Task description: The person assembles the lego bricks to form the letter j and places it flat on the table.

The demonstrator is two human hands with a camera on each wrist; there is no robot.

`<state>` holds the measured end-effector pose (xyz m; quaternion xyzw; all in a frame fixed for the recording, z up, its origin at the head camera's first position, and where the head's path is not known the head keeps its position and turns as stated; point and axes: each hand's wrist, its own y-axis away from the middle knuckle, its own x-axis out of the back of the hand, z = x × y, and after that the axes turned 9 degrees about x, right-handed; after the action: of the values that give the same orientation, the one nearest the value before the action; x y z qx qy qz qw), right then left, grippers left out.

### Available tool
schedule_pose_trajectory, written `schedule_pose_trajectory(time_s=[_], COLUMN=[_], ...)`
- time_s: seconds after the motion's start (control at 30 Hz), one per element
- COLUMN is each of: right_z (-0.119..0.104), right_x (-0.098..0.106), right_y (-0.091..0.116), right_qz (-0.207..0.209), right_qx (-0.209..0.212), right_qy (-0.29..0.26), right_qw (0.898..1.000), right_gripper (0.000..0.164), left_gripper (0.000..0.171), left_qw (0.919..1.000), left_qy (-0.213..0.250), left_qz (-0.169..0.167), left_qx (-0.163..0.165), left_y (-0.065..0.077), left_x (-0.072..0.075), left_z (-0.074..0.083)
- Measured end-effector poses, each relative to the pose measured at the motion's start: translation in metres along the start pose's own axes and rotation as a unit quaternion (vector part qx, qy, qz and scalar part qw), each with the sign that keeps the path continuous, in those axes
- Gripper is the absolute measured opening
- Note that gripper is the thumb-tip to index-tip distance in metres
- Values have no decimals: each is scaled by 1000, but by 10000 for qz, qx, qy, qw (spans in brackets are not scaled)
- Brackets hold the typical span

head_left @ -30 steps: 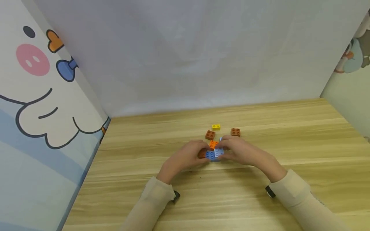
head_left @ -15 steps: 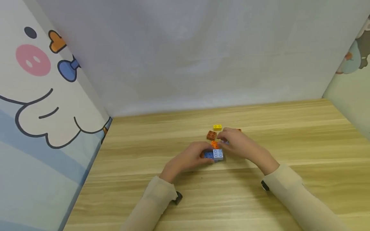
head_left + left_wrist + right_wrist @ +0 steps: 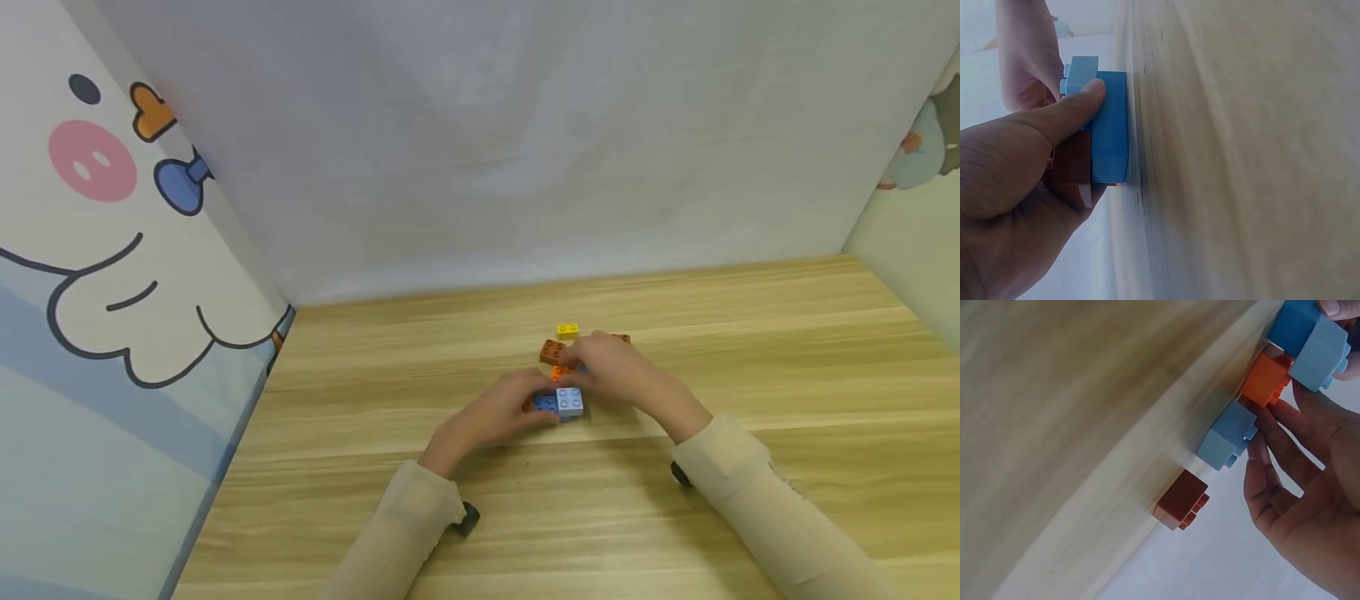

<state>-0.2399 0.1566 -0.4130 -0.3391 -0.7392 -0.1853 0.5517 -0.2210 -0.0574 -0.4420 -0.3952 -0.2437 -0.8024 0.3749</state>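
My left hand grips a joined group of bricks low on the table. In the left wrist view its thumb presses a blue brick and the light blue brick fixed on top; a brown brick sits against the palm side. My right hand hovers just beyond, with fingers loosely bent around an orange brick and a separate light blue brick. Its thumb is close to the joined light blue brick; whether the fingertips touch anything is unclear.
Behind the hands lie a brown brick and a small yellow brick. Another brown brick stands apart, partly hidden by the right hand in the head view. The wooden table meets a pale back wall.
My right hand has let go of the light blue brick on the joined group and shifted away, towards the loose bricks. The left hand keeps its hold.
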Motion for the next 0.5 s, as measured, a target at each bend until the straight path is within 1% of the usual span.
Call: schedule_pose_trajectory(time_s=[0.33, 0.5], right_z=[-2, -3], right_x=[2, 7], right_y=[2, 7], right_qz=[-45, 57], right_qx=[108, 82], right_qy=[319, 536], right_qw=[9994, 9985], right_gripper=[11, 22], left_gripper=[43, 42], left_qw=[9999, 9998], left_qy=[48, 48], left_qz=[-66, -93], left_qx=[92, 148], left_y=[-1, 0], left_x=[0, 1], left_z=[2, 1])
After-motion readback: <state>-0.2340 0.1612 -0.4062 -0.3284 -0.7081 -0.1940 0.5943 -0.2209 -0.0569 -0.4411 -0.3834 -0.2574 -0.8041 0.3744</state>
